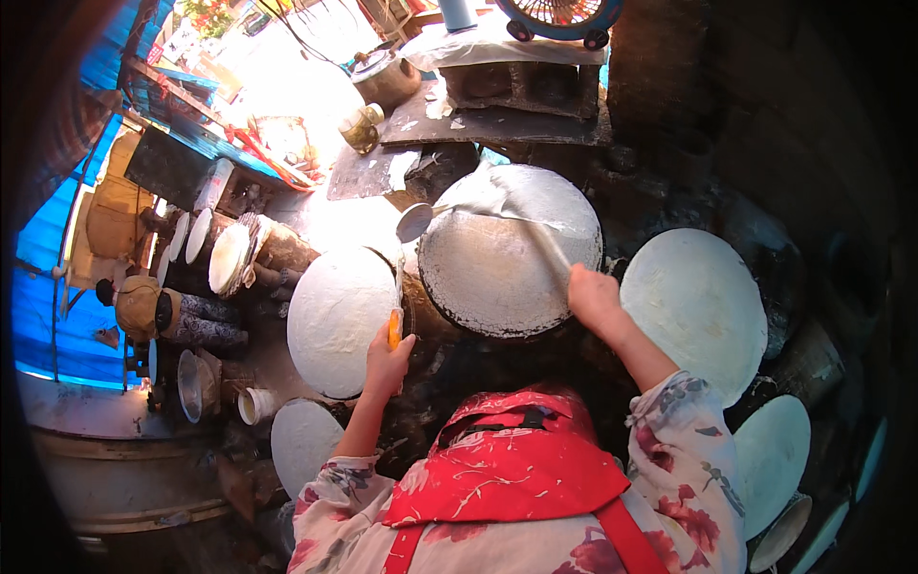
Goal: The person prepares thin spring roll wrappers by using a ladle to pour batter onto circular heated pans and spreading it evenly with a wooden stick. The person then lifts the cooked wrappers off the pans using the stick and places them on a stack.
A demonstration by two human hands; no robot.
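In front of me is a large round griddle (512, 277) with a dark rim, coated in a whitish layer. My right hand (595, 298) grips the pale handle of a spatula-like tool (547, 247); its far end, blurred, lies across the griddle's far part. My left hand (385, 364) is closed round the orange handle of a metal ladle (414, 222). The ladle's round bowl is beside the griddle's left edge. Under the left hand's side is a white-topped round surface (335, 316), and another white round surface (693, 311) is to the right of the griddle.
More white discs (773, 464) stand at the lower right, and one (304, 445) at lower left. A lidded pot (384, 77) and a low shelf (521, 88) are beyond the griddle. A bent-over person (143, 308) is far left, near a white bucket (256, 406).
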